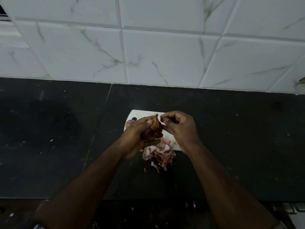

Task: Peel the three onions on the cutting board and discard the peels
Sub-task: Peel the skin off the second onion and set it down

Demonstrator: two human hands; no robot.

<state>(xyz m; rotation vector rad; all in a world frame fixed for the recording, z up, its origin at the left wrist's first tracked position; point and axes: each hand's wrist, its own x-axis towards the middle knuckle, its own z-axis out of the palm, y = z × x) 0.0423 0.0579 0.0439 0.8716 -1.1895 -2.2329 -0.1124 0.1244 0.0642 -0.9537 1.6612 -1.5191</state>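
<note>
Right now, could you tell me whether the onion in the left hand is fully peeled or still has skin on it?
Partly peeled: the onion in the left hand still carries a dry flap at its top.

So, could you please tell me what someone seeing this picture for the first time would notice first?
Probably the two hands meeting over the white cutting board at centre: the left hand grips a red onion, while the right hand picks at its papery tip. Next, the heap of pinkish peels spilling off the board's near edge onto the dark countertop.
</note>
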